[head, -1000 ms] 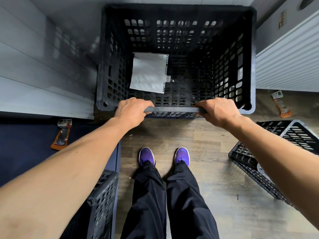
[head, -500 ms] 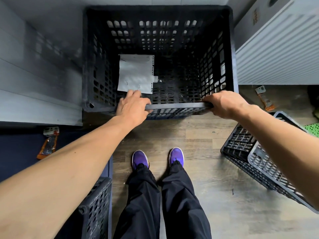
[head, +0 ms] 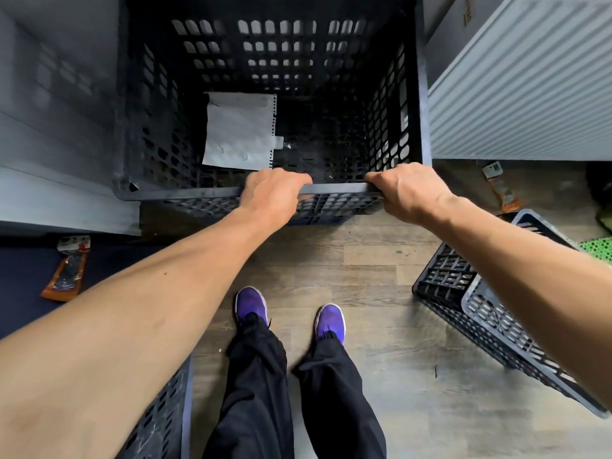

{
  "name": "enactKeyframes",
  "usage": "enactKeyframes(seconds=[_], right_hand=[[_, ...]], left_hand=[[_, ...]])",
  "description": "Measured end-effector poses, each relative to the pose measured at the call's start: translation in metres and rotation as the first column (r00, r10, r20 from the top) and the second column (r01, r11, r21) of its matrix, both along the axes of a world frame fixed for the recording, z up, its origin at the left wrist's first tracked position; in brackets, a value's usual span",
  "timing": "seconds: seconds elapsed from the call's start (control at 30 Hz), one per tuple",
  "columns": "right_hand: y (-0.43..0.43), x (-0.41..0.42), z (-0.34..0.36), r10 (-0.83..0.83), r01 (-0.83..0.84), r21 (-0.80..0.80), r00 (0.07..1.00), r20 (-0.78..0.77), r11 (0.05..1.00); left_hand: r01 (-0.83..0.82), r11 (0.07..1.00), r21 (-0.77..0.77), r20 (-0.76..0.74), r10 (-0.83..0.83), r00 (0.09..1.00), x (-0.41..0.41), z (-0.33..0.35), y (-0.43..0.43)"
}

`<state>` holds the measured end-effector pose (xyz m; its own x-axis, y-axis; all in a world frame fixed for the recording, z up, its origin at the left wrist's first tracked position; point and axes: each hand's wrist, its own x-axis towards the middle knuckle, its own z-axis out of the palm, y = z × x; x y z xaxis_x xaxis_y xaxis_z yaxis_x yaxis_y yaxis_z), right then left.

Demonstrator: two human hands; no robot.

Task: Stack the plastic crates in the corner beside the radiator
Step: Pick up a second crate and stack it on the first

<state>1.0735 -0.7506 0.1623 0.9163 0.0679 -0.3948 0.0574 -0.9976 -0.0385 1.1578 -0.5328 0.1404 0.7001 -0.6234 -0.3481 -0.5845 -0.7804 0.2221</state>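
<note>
Both hands grip the near rim of the tall black perforated plastic crate (head: 271, 94), which stands in the corner between the grey panelled wall (head: 59, 134) on the left and the white ribbed radiator (head: 516, 94) on the right. The left hand (head: 273, 193) has its fingers curled over the rim and closed on it; half a second ago those fingers were loose and reaching over the edge, so the grip has just been reset. The right hand (head: 409, 192) is also wrapped shut on the rim, and it has slid inward from the right corner toward the middle. A second lattice wall shows just under the rim, so this crate probably sits on another, though the lower one is mostly hidden.

A torn white sheet of paper (head: 240, 130) lies inside on the crate floor. The crate's right wall sits close beside the radiator; whether they touch I cannot tell.

Judgement: the regrip suggests squaring or seating of the top crate, not a carry. Placement looks nearly done for this one. More work is left: a dark grey slotted crate (head: 490, 323) lies tilted on the wood-look floor (head: 347, 260) at right, and another dark crate (head: 162, 415) sits at lower left.
</note>
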Motion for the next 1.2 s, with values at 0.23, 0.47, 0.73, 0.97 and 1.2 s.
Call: enactKeyframes(seconds=[0.23,0.47,0.73,0.97,1.2], right_hand=[[-0.006,0.016,-0.007,0.008,-0.007,-0.014,0.997,0.075,1.000],[0.003,0.018,-0.010,0.086,-0.086,-0.006,0.996,0.032,0.996],[0.005,0.011,-0.011,0.073,-0.073,0.008,0.997,0.020,0.997],[0.002,0.004,-0.023,0.046,-0.046,-0.001,0.999,0.004,0.999],[0.012,0.002,-0.028,-0.057,0.057,0.073,0.998,-0.002,0.996]], left_hand=[[0.017,1.000,0.015,0.098,-0.019,0.995,0.006,0.001,-0.004],[0.049,0.999,0.016,0.055,-0.050,0.997,0.014,0.003,0.012],[0.057,0.998,-0.004,0.058,-0.056,0.997,0.010,-0.004,0.017],[0.078,0.997,0.004,0.083,-0.078,0.994,0.008,-0.016,0.013],[0.050,0.998,0.034,0.071,-0.053,0.996,0.007,-0.020,0.010]])
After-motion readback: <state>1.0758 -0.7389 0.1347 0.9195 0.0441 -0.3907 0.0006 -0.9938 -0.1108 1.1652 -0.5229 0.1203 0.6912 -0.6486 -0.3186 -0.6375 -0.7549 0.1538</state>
